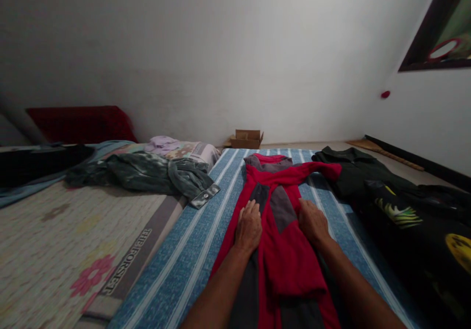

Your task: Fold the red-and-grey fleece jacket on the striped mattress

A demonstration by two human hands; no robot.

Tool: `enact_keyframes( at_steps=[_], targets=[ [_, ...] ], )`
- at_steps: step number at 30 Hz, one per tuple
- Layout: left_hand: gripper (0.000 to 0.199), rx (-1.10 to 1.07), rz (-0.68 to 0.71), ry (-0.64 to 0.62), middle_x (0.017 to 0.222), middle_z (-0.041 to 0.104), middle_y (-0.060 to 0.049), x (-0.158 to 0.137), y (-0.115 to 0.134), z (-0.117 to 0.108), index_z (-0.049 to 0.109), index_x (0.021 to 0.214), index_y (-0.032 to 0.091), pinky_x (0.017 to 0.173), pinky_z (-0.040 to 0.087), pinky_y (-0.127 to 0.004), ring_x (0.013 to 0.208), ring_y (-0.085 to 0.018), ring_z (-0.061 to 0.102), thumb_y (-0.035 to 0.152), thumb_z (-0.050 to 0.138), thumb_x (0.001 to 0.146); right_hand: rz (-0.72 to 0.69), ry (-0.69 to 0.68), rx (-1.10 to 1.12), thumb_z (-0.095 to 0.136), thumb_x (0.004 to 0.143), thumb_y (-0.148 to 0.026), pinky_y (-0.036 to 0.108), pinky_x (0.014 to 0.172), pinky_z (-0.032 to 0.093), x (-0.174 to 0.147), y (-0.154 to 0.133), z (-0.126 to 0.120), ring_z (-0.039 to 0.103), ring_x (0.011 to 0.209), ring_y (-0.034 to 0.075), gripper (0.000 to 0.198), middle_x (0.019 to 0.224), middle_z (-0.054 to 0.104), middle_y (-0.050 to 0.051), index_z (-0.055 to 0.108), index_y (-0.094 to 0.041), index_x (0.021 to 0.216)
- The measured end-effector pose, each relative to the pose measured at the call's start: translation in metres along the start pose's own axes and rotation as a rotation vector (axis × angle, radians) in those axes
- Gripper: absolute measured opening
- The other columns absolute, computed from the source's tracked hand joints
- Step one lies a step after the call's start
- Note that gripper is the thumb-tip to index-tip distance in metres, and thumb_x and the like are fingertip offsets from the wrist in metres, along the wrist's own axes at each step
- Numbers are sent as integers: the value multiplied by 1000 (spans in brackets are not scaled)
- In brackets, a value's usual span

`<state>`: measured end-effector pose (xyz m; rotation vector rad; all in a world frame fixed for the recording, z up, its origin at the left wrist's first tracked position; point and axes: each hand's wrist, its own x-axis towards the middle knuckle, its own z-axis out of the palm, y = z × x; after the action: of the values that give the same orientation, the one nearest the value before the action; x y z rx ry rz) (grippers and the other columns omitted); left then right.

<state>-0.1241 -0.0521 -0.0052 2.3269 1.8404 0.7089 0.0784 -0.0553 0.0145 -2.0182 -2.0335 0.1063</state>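
A red and grey garment (285, 250) lies stretched out lengthwise on a blue striped sheet (191, 260). My left hand (249, 227) rests flat on its left side, fingers together and pointing away. On the right side, my right hand (312, 221) presses down in the same way. Neither hand grips the cloth. One red sleeve (312, 172) of the garment reaches out to the right, ending next to a dark shirt.
Dark clothes (397, 206) with yellow prints lie to the right. A grey-green jacket (158, 174) and a lilac cloth (162, 144) lie on the flowered mattress (73, 240) at left, with a red pillow (81, 123) behind. A cardboard box (247, 139) stands by the wall.
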Motion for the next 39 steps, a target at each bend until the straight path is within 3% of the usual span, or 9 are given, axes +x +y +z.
enact_keyframes(
  at_steps=[3,6,9,13,16,19,23,28,39],
  targets=[
    [41,5,-7,-22,139,46,-15,-1,-1,4,49,127,11,109,29,-46,133,-21,36,15,28,92,-229,-40,53,37,93,-30,37,95,35,7,9,12,46,122,23,39,133,50,14,48,-18,127],
    [41,29,-26,-49,141,43,-14,-2,-2,6,47,129,11,110,27,-47,134,-21,33,16,28,93,-220,-147,56,36,93,-35,44,103,27,13,22,31,29,135,24,48,147,34,13,39,-19,138],
    [41,60,-32,-78,143,42,-14,-3,-3,9,46,130,11,112,25,-45,135,-20,32,16,29,93,-171,-184,83,27,95,-30,44,104,24,15,31,45,26,137,23,48,149,31,11,37,-18,140],
    [40,107,-50,-85,144,41,-11,-3,-3,13,47,129,12,113,24,-42,136,-20,30,16,30,94,-160,-109,123,27,94,-26,39,100,30,15,32,41,36,131,22,46,142,41,12,46,-18,135],
    [39,122,-51,-65,143,43,-10,-4,0,12,49,128,13,112,25,-41,135,-21,32,16,31,93,-112,-15,154,27,93,-26,31,83,39,17,23,21,57,103,21,40,115,61,12,62,-17,112],
    [40,126,-61,-67,142,43,-11,-5,4,10,49,129,12,112,25,-41,135,-21,32,16,32,93,-68,140,215,33,90,-29,26,68,38,24,1,-3,59,79,18,35,89,66,8,66,-19,88],
    [42,128,-70,-86,143,41,-11,-6,10,3,48,130,10,113,25,-41,136,-22,31,13,31,92,-263,85,399,43,84,-24,22,62,36,42,-45,-16,59,69,15,27,73,66,3,67,-19,74],
    [46,113,-78,-89,143,41,-12,-8,14,-3,48,131,9,112,27,-41,136,-22,31,7,29,89,-205,-71,280,46,84,-22,20,67,41,61,-81,3,65,83,15,26,90,72,3,71,-22,92],
    [44,47,-78,-59,141,44,-14,-11,15,-5,52,127,9,111,28,-43,134,-24,33,9,31,88,-149,-125,4,39,88,-20,30,75,44,68,-96,16,65,91,23,29,95,70,12,67,-19,95]
  ],
)
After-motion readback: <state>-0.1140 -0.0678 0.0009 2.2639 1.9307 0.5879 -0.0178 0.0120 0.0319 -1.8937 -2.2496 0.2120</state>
